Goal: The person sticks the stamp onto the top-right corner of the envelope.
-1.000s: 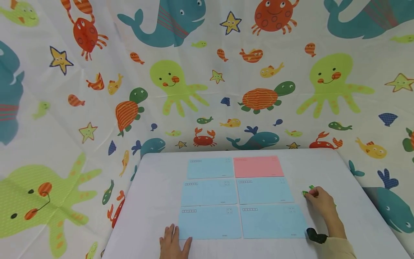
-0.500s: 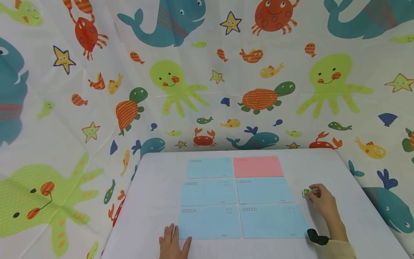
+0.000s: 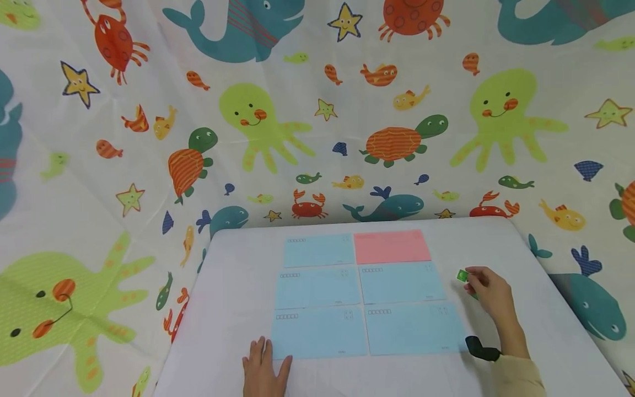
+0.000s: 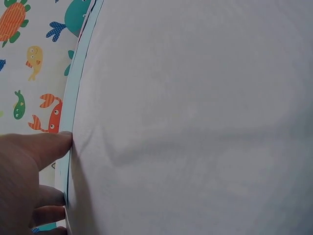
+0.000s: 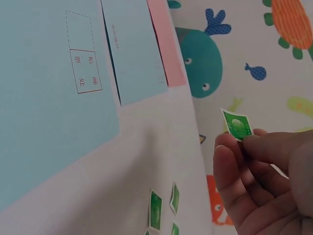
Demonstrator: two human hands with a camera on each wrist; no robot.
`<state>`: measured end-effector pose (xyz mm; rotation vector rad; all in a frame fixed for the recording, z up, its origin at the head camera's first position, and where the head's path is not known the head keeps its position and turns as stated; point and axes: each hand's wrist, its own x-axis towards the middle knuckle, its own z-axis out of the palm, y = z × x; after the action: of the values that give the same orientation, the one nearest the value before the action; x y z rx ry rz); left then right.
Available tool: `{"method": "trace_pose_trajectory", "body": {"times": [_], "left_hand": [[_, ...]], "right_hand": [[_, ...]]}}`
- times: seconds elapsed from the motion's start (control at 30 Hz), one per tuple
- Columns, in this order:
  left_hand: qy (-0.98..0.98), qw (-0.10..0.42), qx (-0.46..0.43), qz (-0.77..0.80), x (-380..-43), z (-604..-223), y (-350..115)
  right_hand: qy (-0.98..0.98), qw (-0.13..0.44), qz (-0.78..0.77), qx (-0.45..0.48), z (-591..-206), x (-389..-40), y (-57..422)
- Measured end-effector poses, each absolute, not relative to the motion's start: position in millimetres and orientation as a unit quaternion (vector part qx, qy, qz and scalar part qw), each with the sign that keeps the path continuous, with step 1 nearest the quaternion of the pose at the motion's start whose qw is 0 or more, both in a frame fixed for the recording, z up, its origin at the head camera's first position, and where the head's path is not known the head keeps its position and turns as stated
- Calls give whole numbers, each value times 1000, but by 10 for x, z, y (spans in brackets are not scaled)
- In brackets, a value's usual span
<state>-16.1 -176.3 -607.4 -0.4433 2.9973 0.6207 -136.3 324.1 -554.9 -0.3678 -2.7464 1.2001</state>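
Note:
Between thumb and fingertips my right hand [image 3: 491, 292] pinches a small green postage stamp [image 3: 462, 275], raised off the table to the right of the envelopes. In the right wrist view the stamp [image 5: 238, 126] shows its green face and white border. Several more green stamps [image 5: 155, 210] lie on the table below that hand. My left hand [image 3: 265, 369] lies with fingers extended at the near left corner of a blue envelope [image 3: 317, 333]. Its thumb [image 4: 56, 146] touches that envelope's near edge in the left wrist view.
Blue envelopes and one pink envelope [image 3: 392, 246] lie in two columns on the white table [image 3: 238, 286]; the pink one is at the far right. A printed sea-animal cloth [image 3: 297, 138] hangs behind. A black strap [image 3: 481, 349] is on the right wrist.
My right hand has lifted a green stamp from the table, moving it slightly up and left. My left hand stays in place. The head view has shifted slightly.

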Motion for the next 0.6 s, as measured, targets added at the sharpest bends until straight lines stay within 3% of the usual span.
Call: {"method": "trace_pose_trajectory", "body": {"times": [0.6], "left_hand": [[961, 9, -160, 224, -173, -6094, -1767]], "right_hand": [[-887, 62, 433, -146, -5483, -1432, 3081]]}}
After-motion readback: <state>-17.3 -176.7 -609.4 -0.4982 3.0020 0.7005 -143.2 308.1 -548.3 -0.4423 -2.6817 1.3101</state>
